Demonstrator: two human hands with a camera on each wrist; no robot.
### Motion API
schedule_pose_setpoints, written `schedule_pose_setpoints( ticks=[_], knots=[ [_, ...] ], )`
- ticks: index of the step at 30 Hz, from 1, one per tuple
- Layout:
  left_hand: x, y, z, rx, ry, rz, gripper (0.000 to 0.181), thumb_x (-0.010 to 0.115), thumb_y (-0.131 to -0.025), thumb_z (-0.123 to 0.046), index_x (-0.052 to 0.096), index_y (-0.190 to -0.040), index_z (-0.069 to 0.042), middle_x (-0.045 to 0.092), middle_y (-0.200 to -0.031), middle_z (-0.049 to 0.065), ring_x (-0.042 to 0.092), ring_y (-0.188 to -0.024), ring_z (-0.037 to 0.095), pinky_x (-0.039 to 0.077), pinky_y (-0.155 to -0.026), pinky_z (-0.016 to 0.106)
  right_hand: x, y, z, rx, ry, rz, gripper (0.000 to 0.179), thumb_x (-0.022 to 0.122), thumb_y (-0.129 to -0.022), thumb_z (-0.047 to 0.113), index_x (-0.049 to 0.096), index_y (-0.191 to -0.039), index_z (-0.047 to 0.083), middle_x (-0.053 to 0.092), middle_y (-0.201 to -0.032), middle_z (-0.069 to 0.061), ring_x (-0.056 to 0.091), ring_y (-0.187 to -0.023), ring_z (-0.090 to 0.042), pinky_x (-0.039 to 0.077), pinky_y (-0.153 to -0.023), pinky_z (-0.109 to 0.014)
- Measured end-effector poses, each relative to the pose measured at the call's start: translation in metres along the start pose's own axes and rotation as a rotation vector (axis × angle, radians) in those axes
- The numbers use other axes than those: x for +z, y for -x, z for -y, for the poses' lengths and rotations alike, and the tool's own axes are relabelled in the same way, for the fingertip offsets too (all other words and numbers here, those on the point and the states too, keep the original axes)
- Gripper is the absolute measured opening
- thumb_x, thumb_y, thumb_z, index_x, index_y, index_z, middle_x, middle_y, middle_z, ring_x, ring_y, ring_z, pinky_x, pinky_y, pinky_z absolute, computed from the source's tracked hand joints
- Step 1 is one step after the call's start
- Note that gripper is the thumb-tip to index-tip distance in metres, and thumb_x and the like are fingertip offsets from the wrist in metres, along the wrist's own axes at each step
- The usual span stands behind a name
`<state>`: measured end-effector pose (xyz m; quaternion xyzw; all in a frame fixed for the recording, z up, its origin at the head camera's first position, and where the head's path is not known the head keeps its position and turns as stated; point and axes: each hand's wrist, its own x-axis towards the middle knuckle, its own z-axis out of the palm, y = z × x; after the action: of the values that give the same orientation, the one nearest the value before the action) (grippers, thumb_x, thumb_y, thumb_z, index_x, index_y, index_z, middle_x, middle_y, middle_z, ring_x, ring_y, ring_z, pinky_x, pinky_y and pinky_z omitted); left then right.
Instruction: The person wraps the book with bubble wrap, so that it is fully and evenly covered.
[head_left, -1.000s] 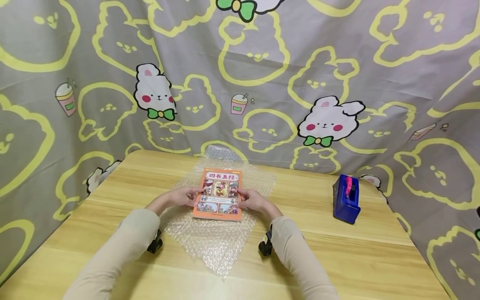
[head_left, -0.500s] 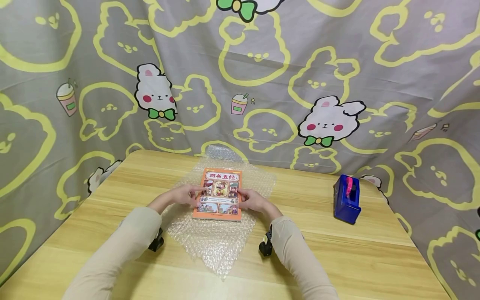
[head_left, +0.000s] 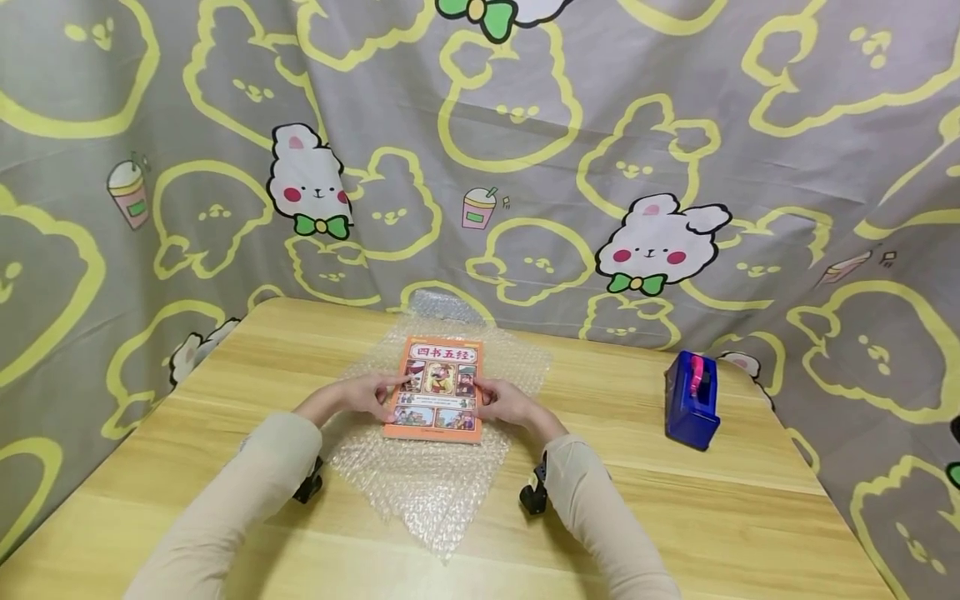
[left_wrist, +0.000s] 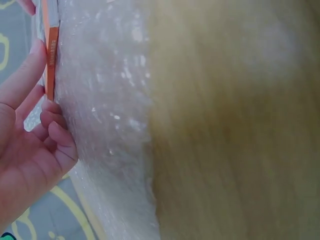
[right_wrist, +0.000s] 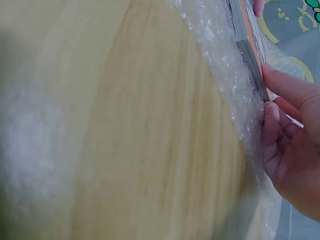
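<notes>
An orange paperback book (head_left: 438,392) with cartoon panels and a Chinese title lies face up over a sheet of bubble wrap (head_left: 435,500). My left hand (head_left: 367,393) holds its left edge, thumb on the cover. On the opposite edge, my right hand (head_left: 506,401) grips the book the same way. In the left wrist view, the orange spine (left_wrist: 51,55) shows between thumb and fingers, with the other fingers curled beside the wrap. The right wrist view shows the page edges (right_wrist: 252,60) between the right thumb and fingers.
A blue tape dispenser (head_left: 692,404) with a pink tape roll stands at the right of the wooden table (head_left: 712,517). The bubble wrap's far end (head_left: 442,305) rises near the patterned curtain (head_left: 525,267) behind the table. Small black devices are strapped under both wrists.
</notes>
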<state>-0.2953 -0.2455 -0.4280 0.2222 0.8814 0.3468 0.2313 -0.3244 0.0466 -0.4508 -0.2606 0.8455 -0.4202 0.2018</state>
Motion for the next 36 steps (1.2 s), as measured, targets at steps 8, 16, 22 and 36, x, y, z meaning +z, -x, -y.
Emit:
schedule_pose_setpoints(
  ticks=[8,16,22,36],
  knots=[
    [-0.01,-0.004,-0.007,0.038,-0.074,-0.052,0.08,0.075,-0.073,-0.013,0.032,-0.137,0.005,0.042,-0.075,0.006,0.036,-0.066,0.013,0.034,-0.06,0.023,-0.015,-0.002,0.005,-0.037,-0.008,-0.004,0.068,0.065,-0.082,0.006,0.03,-0.139,-0.004,0.041,-0.078,-0.004,0.038,-0.067,-0.014,0.035,-0.055,-0.022],
    [-0.005,-0.003,-0.008,0.121,-0.077,-0.051,0.078,0.075,-0.072,-0.012,0.032,-0.134,0.008,0.039,-0.07,0.004,0.032,-0.06,0.012,0.031,-0.055,0.02,-0.016,0.0,0.004,-0.013,-0.018,-0.009,0.066,0.063,-0.081,0.003,0.032,-0.139,-0.004,0.044,-0.079,-0.005,0.042,-0.067,-0.013,0.04,-0.056,-0.022],
    [0.004,-0.002,-0.004,0.085,-0.062,-0.07,0.077,0.076,-0.072,-0.012,0.034,-0.134,0.008,0.037,-0.068,0.003,0.032,-0.062,0.013,0.03,-0.056,0.021,-0.009,0.006,0.002,0.003,-0.04,-0.018,0.066,0.062,-0.081,0.001,0.031,-0.139,-0.003,0.046,-0.08,-0.007,0.043,-0.065,-0.013,0.04,-0.056,-0.021],
    [0.012,0.004,0.003,0.069,-0.059,-0.067,0.077,0.076,-0.072,-0.012,0.035,-0.134,0.009,0.034,-0.064,0.0,0.03,-0.059,0.012,0.028,-0.054,0.02,0.006,0.016,0.006,-0.069,0.089,-0.03,0.06,0.062,-0.087,0.016,0.035,-0.137,-0.004,0.049,-0.079,-0.006,0.042,-0.066,-0.013,0.037,-0.054,-0.021]
  ],
)
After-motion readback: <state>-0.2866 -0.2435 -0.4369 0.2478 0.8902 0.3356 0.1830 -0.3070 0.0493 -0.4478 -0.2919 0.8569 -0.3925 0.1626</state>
